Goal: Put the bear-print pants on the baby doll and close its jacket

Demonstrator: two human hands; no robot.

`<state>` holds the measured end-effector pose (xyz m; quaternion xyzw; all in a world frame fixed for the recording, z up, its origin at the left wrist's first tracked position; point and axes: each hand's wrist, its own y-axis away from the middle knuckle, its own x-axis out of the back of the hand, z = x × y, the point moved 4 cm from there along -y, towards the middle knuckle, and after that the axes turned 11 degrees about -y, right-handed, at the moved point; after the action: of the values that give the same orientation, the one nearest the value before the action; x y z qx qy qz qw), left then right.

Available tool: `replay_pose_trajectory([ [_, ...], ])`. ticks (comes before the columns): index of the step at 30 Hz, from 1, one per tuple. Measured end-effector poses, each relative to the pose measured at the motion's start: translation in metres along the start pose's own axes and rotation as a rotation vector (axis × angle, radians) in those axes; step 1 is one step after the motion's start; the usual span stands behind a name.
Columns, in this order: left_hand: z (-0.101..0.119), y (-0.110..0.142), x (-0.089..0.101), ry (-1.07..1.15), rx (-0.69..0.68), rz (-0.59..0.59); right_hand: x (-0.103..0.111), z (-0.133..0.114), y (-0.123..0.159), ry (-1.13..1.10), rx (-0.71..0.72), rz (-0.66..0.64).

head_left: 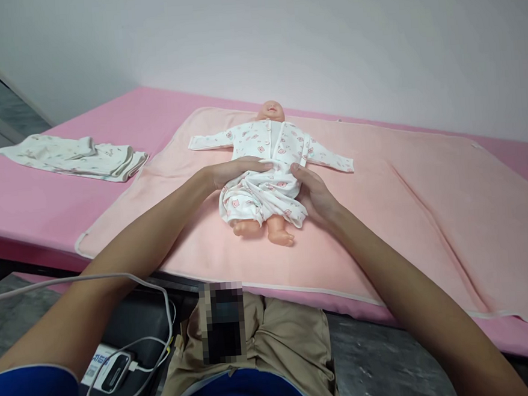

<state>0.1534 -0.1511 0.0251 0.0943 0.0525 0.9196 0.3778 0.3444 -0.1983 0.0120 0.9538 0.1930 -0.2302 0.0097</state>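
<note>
Both hands rest on a baby doll (263, 180) lying face up on the peach blanket (405, 212): left hand (235, 171) flat, fingers extended across its waist, right hand (313, 191) loosely curled against its hip. Folded cloth (75, 155) lies well left of the blanket.

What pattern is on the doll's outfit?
White outfit with small pink prints, clearest in the head view.

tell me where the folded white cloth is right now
In the head view, the folded white cloth lies at far left on the pink mattress, beside the peach towel, away from both hands.
</note>
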Motion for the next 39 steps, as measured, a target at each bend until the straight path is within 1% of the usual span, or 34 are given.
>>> replay_pose_trajectory([
  [5, 0.009, 0.006, -0.005, -0.282, -0.008, -0.198, 0.0, -0.005, -0.001, 0.026, 0.007, 0.009],
  [7, 0.009, 0.008, -0.005, -0.335, -0.02, -0.223, 0.002, -0.006, -0.003, 0.036, 0.007, 0.006],
  [10, 0.007, 0.007, 0.0, -0.284, -0.045, -0.172, 0.004, -0.009, -0.002, 0.11, -0.077, -0.053],
  [14, 0.001, 0.005, 0.008, -0.195, -0.052, -0.071, 0.002, -0.019, 0.004, 0.255, -0.24, -0.205],
  [16, -0.001, 0.004, 0.009, -0.184, -0.053, -0.04, -0.001, -0.026, 0.002, 0.311, -0.284, -0.273],
  [19, -0.002, 0.003, 0.009, -0.186, -0.051, -0.034, -0.004, -0.032, -0.005, 0.413, -0.327, -0.368],
  [21, -0.002, 0.003, 0.009, -0.185, -0.05, -0.035, -0.006, -0.032, -0.011, 0.457, -0.333, -0.397],
  [22, -0.002, 0.003, 0.01, -0.181, -0.051, -0.034, -0.008, -0.032, -0.014, 0.442, -0.326, -0.395],
  [24, -0.003, 0.003, 0.012, -0.17, -0.047, -0.042, -0.011, -0.03, -0.017, 0.336, -0.29, -0.356],
  [27, -0.005, 0.005, 0.015, -0.173, -0.038, -0.096, -0.012, -0.024, -0.018, 0.16, -0.204, -0.251],
  [29, -0.006, 0.006, 0.016, -0.194, -0.033, -0.129, -0.009, -0.019, -0.017, 0.126, -0.171, -0.182],
  [31, -0.005, 0.006, 0.016, -0.197, -0.033, -0.135, -0.005, -0.015, -0.017, 0.137, -0.165, -0.138],
  [33, -0.005, 0.006, 0.015, -0.176, -0.042, -0.115, -0.001, -0.013, -0.017, 0.163, -0.187, -0.14],
  [36, -0.004, 0.005, 0.014, -0.14, -0.062, -0.073, 0.002, -0.014, -0.017, 0.202, -0.253, -0.203],
  [39, -0.005, 0.005, 0.013, -0.124, -0.049, -0.056, 0.003, -0.017, -0.017, 0.274, -0.306, -0.255],
])
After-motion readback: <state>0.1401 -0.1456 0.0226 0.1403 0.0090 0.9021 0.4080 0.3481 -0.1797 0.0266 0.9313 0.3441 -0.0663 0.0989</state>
